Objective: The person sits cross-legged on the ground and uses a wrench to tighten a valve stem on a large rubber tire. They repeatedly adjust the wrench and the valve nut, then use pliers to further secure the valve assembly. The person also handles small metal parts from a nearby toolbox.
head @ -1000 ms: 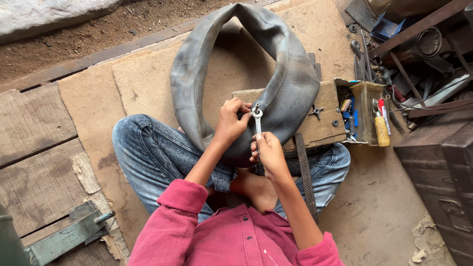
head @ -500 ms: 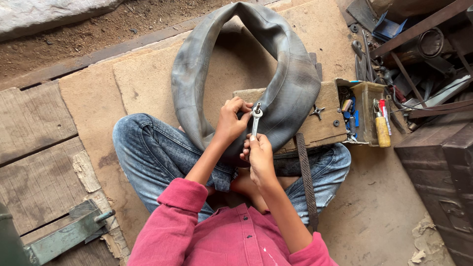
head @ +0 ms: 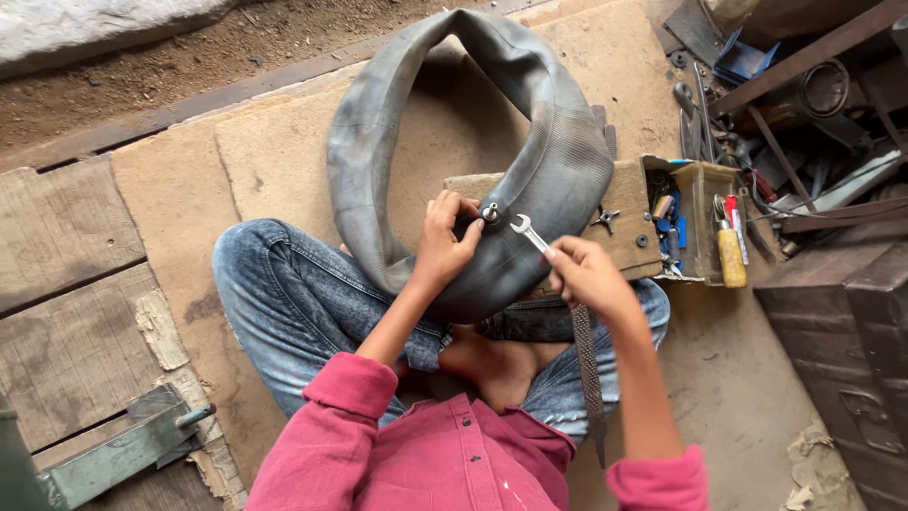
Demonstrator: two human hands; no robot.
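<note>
Two bare hands were occupied at a grey rubber inner tube (head: 558, 161), which was propped as a large loop over the lap of a seated person and rose onto the tan board behind. Near the tube's lower right curve a small metal valve stem (head: 490, 213) stuck out. The left hand (head: 445, 241) was closed on the rubber just beside that valve, thumb and fingertips pressed against the tube. The right hand (head: 584, 274) was clenched round the handle of a small open-ended spanner (head: 528, 233), whose jaw end was held just to the right of the valve, near it but apart from it.

Blue jeans (head: 293, 303) covered the crossed legs beneath the tube, and a bare foot (head: 497, 364) was tucked between them. Pink sleeves were seen at both forearms. A dark woven strap (head: 588, 378) hung down past the right forearm. Behind the right hand a low wooden block (head: 629, 222) was partly covered by the tube, with a small cross-shaped metal piece lying on it. Just right of the block an open wooden tool box (head: 705, 203) held small tools, among them a yellow-handled screwdriver (head: 731, 255). Scrap metal was piled further right.
</note>
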